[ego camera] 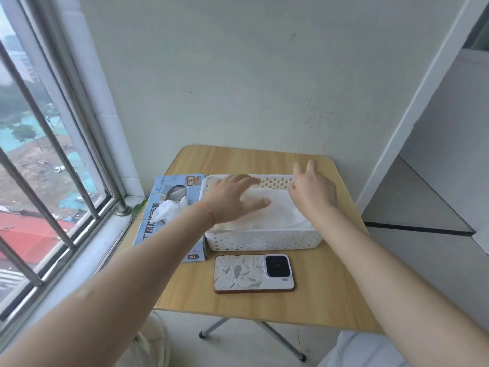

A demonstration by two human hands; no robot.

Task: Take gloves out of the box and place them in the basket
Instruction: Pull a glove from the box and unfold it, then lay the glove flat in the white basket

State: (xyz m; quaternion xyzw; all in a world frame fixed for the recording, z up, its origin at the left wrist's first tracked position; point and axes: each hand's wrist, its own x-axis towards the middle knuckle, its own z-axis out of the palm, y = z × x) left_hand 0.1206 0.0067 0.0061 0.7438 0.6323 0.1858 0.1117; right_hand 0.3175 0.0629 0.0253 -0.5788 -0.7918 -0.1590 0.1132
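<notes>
White, translucent gloves [275,215] are piled in the white perforated basket [264,241] at the middle of the wooden table [330,295]. The left hand [232,198] is spread flat over the pile, fingers straight. The right hand [312,190] is held open over the basket's far right corner, fingers relaxed and nothing gripped. Just left of the basket the blue glove box [161,229] is laid flat, with one glove [169,210] sticking out of its opening. A phone [254,273] is placed face down near the basket's near side. A barred window [39,165] is seen at the left.
</notes>
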